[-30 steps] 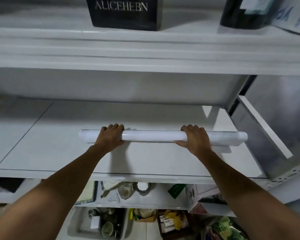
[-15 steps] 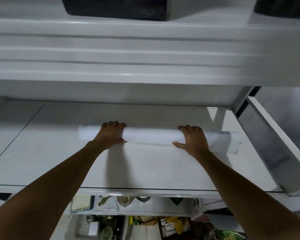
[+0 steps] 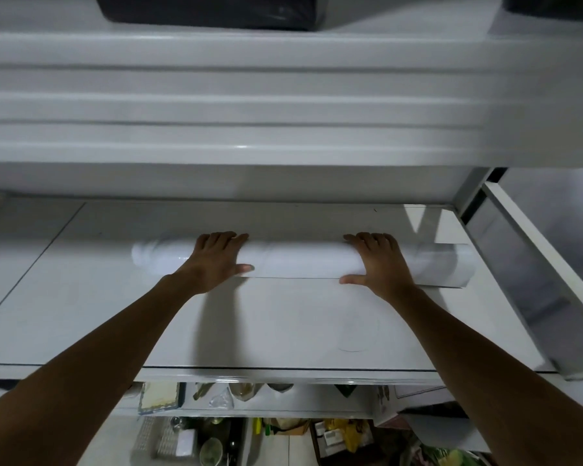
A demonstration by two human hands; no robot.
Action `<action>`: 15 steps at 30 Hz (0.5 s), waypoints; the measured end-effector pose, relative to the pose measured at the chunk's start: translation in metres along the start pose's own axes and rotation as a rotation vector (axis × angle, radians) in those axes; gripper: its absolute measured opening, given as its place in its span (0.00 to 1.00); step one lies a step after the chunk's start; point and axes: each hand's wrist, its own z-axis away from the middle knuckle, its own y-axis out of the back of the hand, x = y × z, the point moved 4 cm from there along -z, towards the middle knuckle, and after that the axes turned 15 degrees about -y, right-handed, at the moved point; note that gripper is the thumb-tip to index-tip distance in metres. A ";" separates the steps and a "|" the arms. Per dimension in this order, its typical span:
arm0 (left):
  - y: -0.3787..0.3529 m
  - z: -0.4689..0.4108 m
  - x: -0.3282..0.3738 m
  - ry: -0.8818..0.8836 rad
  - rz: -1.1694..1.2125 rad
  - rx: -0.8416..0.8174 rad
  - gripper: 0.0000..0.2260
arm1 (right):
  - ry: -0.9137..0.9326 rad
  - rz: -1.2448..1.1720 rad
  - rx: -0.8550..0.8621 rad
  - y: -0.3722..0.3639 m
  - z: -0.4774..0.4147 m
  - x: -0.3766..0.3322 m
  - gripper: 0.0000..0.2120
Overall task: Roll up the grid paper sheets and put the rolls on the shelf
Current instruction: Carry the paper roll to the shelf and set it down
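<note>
A long white paper roll [image 3: 297, 260] lies crosswise on the white shelf board [image 3: 283, 324], about halfway back. My left hand [image 3: 216, 260] rests over its left part, fingers curled over the top and thumb at the near side. My right hand [image 3: 377, 264] lies the same way over its right part. Both ends of the roll stick out past my hands; the right end [image 3: 451, 267] looks wider and looser. No grid lines can be made out on the paper.
The shelf above [image 3: 249, 95] hangs low over the roll, with dark boxes [image 3: 209, 11] on it. A grey upright panel [image 3: 525, 280] bounds the shelf at the right. Below the front edge, lower shelves hold cluttered small items [image 3: 216, 432].
The roll has moved a little farther back on the shelf under both hands, and its right end has loosened. My view has shifted closer and lower.
</note>
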 end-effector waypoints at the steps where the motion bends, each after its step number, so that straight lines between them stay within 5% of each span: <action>1: 0.001 0.003 0.001 -0.017 -0.017 0.013 0.41 | 0.012 0.003 -0.007 0.002 0.002 -0.001 0.41; 4: 0.006 0.006 0.005 -0.021 -0.032 -0.034 0.36 | 0.056 0.015 -0.047 0.008 0.008 -0.005 0.43; 10: 0.008 0.006 0.004 -0.023 -0.085 -0.131 0.43 | 0.099 0.022 -0.053 0.014 0.018 -0.008 0.37; 15: 0.006 -0.004 0.013 0.004 -0.155 -0.077 0.40 | 0.069 0.035 -0.021 0.008 0.014 -0.007 0.32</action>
